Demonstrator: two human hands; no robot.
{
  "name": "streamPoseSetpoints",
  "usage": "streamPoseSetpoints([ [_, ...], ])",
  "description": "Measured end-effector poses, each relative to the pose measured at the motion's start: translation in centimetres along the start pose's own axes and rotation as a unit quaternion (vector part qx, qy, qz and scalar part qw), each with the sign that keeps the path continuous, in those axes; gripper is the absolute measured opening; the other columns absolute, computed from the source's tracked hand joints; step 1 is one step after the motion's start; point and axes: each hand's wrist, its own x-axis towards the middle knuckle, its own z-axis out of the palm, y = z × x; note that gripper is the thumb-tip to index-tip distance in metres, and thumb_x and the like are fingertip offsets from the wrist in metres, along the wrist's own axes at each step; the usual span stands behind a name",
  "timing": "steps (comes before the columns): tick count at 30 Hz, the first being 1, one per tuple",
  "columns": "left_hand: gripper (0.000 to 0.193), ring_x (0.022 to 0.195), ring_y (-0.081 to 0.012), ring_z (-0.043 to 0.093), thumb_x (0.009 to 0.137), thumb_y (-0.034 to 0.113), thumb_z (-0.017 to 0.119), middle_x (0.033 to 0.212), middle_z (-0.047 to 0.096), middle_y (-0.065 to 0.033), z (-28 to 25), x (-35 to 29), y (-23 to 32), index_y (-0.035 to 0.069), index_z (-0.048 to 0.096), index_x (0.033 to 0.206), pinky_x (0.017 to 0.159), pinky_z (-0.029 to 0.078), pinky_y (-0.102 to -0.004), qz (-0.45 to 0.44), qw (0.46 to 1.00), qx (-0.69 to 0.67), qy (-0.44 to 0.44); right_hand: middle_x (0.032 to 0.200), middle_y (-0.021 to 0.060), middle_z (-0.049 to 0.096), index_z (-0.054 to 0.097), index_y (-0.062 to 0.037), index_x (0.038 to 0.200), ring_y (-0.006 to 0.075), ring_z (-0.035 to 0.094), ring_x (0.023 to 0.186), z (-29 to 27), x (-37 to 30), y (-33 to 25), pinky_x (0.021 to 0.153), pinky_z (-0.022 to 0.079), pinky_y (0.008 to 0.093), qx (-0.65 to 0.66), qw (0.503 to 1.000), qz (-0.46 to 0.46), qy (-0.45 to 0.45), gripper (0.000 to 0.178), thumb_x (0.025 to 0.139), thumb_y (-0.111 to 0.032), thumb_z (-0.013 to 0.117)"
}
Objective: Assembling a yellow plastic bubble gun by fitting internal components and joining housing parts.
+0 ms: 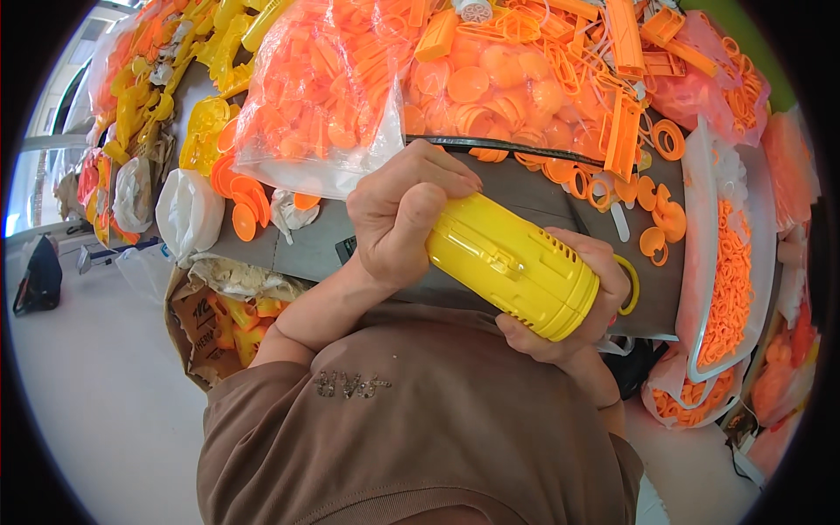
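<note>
A yellow plastic cylinder-shaped housing (503,262) with rows of vent slots and a small raised latch-like part is held aslant in front of my chest. My left hand (398,214) is closed at its upper left end, the fingers folded over the rim. Around the lower right end wraps my right hand (586,302), thumb underneath and fingers over the far side. A thin yellow loop (628,284) sticks out beside the right hand. What lies inside the housing is hidden.
Beyond my hands the grey table (306,254) bears a clear bag (324,96) of orange parts and loose orange discs and rings. A white bin (691,262) of small orange pieces stands right. A cardboard box (197,324) of yellow-orange parts sits lower left.
</note>
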Motion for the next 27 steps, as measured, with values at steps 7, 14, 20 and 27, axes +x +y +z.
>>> streamPoseSetpoints([
  [7,0.046,0.072,-0.0225,0.061,0.067,0.032,0.081,0.084,0.06,-0.0158,-0.8,1.8,0.4,-0.004,0.062,0.088,0.06,0.048,-0.0298,0.137,0.976,0.097,-0.138,0.112,0.0233,0.05,0.03,0.0036,0.125,0.0274,0.056,0.097,-0.7,0.7,0.3,0.085,0.048,0.0367,0.012,0.999,0.013,-0.044,0.09,0.061,-0.03,0.084],
  [14,0.047,0.068,-0.0227,0.061,0.063,0.029,0.085,0.08,0.06,-0.0161,-1.2,1.2,0.3,-0.004,0.061,0.087,0.058,0.049,-0.0295,0.08,0.98,0.12,-0.134,0.113,0.0218,0.048,0.032,0.0022,0.122,0.0262,0.056,0.094,-0.6,1.3,0.1,0.083,0.048,0.0369,0.017,0.997,0.033,-0.07,0.084,0.062,-0.024,0.083],
  [20,0.064,0.079,-0.0268,0.062,0.067,0.042,0.08,0.093,0.062,-0.0206,-1.9,1.0,-0.6,-0.006,0.059,0.104,0.07,0.049,-0.0311,0.021,0.965,0.118,-0.234,0.109,0.0191,0.049,0.035,0.0004,0.12,0.0246,0.056,0.089,-1.3,1.6,0.0,0.079,0.046,0.0357,-0.001,0.994,0.053,-0.092,0.081,0.06,-0.02,0.085],
  [27,0.081,0.095,-0.0199,0.062,0.052,0.021,0.088,0.106,0.063,-0.0113,-1.1,3.6,0.9,0.001,0.052,0.122,0.084,0.049,-0.0321,-0.203,0.914,0.048,-0.348,0.11,0.0129,0.055,0.04,0.0016,0.125,0.0211,0.057,0.095,-2.2,6.9,-1.4,0.083,0.045,0.0319,-0.014,0.977,0.128,-0.172,0.085,0.059,-0.027,0.086],
])
